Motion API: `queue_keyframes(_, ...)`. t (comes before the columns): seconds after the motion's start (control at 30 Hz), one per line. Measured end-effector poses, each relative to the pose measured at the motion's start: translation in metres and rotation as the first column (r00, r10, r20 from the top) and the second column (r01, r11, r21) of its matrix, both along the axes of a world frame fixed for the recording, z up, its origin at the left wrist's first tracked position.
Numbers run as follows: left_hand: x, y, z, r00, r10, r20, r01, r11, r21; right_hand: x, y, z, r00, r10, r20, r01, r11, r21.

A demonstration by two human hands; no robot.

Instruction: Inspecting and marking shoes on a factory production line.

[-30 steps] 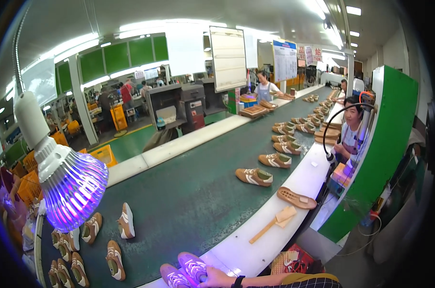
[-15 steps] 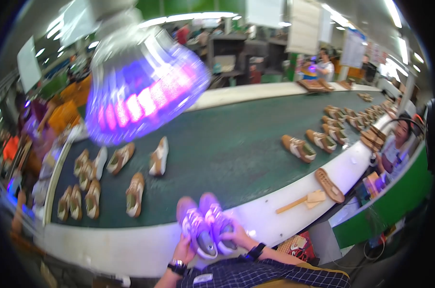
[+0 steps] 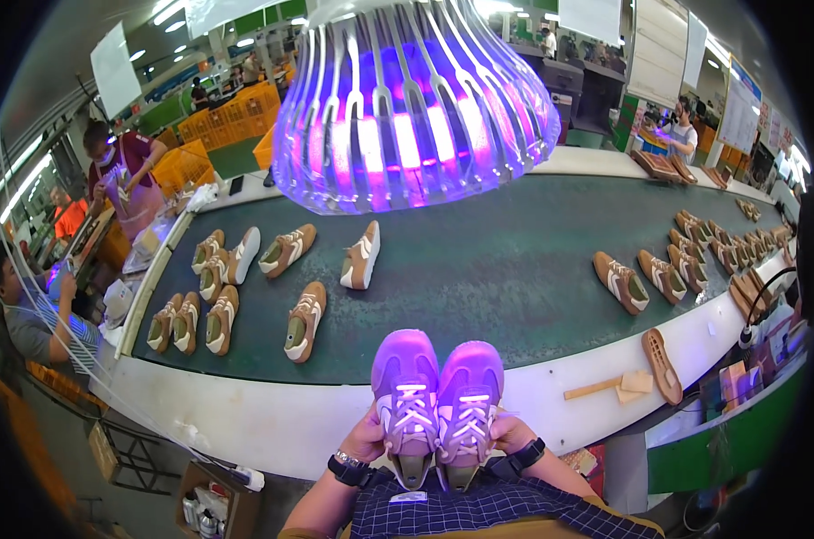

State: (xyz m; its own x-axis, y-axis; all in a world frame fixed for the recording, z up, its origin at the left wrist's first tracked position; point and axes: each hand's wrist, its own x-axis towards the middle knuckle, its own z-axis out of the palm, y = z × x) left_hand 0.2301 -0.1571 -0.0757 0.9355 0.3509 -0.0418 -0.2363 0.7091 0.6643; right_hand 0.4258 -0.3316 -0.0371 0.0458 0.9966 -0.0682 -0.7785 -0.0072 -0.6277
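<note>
Side by side, toes pointing away from me, a left sneaker (image 3: 407, 373) and a right sneaker (image 3: 470, 382) are held at the conveyor's near edge. White laces cross both, and purple light tints them. My left hand (image 3: 366, 437) is closed on the outer side of the left sneaker. My right hand (image 3: 511, 432) grips the outer side of the right one near its laces; some fingers are hidden behind the shoes. Above and beyond them hangs a large clear ribbed lamp (image 3: 416, 135), glowing purple and pink.
Tan-and-white sneakers (image 3: 305, 322) stand in groups left and right on the green conveyor belt (image 3: 479, 269). On its white border (image 3: 272, 418) lie a wooden-handled tool (image 3: 596, 387) and a brown shoe-shaped piece (image 3: 661, 366). People work at the left (image 3: 124, 171) and far right (image 3: 683, 135).
The pair of sneakers has come up closer to me, its toes raised so the uppers and laces face me. My view has turned left, so the lamp and belt appear farther right.
</note>
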Motion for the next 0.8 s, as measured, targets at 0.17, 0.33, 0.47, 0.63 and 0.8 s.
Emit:
queue_keyframes(0.17,-0.006,-0.007,-0.002,0.998,-0.008,-0.063,0.0,0.992,-0.128,0.002,0.006,0.008,0.999,0.032,0.033,-0.03,0.998,-0.051)
queue_keyframes(0.33,0.001,-0.008,0.004,0.999,0.045,-0.008,-0.046,0.99,-0.137,0.011,0.006,-0.008,0.998,-0.05,0.05,0.05,0.999,-0.002)
queue_keyframes(0.47,0.006,-0.008,0.013,0.987,0.109,0.115,-0.085,0.977,-0.198,0.021,0.009,-0.003,0.977,-0.214,0.004,0.214,0.977,-0.019)
queue_keyframes(0.63,0.008,-0.006,0.004,0.954,0.236,0.183,-0.161,0.922,-0.352,0.029,0.007,0.0,0.887,-0.435,-0.157,0.432,0.9,-0.055)
queue_keyframes(0.8,0.024,-0.005,0.016,0.898,0.436,0.061,-0.362,0.809,-0.464,0.028,0.009,0.001,0.791,-0.53,-0.305,0.524,0.845,-0.111)
